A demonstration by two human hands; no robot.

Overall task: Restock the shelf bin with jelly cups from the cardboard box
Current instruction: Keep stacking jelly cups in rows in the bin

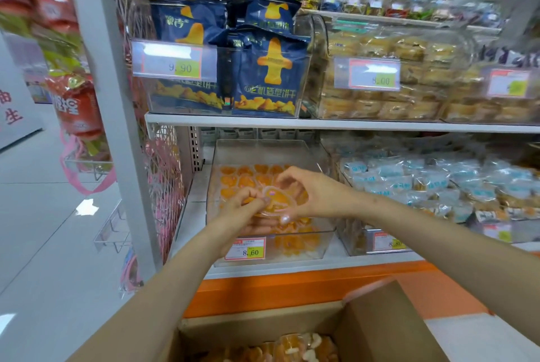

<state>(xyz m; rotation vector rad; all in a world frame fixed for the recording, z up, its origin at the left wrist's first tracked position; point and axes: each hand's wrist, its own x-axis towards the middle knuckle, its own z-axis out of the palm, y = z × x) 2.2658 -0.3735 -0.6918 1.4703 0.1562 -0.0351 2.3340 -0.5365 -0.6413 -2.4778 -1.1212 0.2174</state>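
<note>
Retail snack shop aisle, white metal shelving [321,124], clear plastic bins [263,151] of packaged snacks, red-and-yellow price tags [245,249] on bin fronts, navy blue biscuit bags [271,75] at 12 o'clock, red hanging snack packets [76,107] at 9 o'clock

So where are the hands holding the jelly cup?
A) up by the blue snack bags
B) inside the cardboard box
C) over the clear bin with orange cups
C: the left hand and right hand hold the cup above the bin, while the box sits lower down.
</note>
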